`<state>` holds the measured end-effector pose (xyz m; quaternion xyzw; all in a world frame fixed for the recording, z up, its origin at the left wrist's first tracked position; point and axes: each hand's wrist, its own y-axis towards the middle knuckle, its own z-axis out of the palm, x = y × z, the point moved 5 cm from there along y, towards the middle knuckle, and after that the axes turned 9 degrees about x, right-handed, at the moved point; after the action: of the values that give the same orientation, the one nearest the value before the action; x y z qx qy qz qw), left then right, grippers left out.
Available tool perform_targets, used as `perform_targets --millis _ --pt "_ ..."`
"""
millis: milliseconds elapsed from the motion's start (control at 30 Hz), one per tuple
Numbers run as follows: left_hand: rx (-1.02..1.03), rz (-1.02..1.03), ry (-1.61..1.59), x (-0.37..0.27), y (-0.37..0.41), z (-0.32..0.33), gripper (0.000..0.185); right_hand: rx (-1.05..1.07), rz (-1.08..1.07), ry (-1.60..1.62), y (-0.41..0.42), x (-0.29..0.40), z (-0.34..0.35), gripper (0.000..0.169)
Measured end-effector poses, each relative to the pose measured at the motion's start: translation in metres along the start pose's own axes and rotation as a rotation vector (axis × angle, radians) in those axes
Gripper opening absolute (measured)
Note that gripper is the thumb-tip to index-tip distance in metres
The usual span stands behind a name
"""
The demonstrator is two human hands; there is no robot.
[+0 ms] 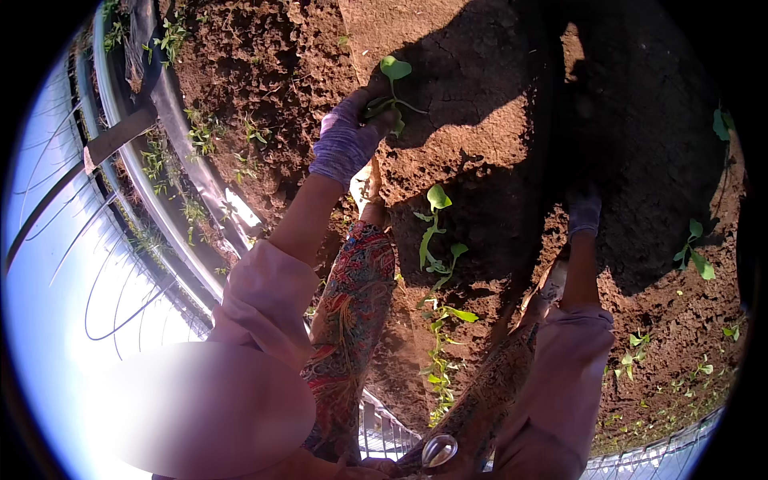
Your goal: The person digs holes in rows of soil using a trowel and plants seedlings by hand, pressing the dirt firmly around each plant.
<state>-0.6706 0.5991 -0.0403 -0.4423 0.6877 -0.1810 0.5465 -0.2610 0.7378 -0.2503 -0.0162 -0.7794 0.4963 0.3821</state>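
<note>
My left hand (pixel 351 135), in a purple knit glove, pinches a leafy seedling (pixel 394 90) just above the soil. Its round top leaf stands up past my fingers, and a thin stem or leaf sticks out to the right. My right hand (pixel 584 211), also gloved, reaches down into deep shadow near the ground. Its fingers are lost in the dark, so whether it holds anything is hidden. Between my legs a row of seedlings (pixel 441 264) runs along the soil towards the bottom of the view.
More seedlings (pixel 696 252) grow in the soil on the right. Rough, clumpy earth (pixel 258 66) lies left of a smoother strip (pixel 480 132). Along the left edge run curved rails (pixel 129 144) with weeds (pixel 201 132) beside them. My patterned trouser legs (pixel 354 294) straddle the row.
</note>
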Motion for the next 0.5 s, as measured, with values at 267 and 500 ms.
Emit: perform_targets --millis 267,500 --pt "-0.058 -0.034 -0.353 0.027 -0.017 0.009 0.029 0.033 0.145 -0.889 -0.020 0.095 0.026 0.074" --pt "-0.038 -0.003 -0.457 0.018 -0.012 0.008 0.033 -0.007 0.018 -0.196 -0.024 -0.027 0.029 0.055"
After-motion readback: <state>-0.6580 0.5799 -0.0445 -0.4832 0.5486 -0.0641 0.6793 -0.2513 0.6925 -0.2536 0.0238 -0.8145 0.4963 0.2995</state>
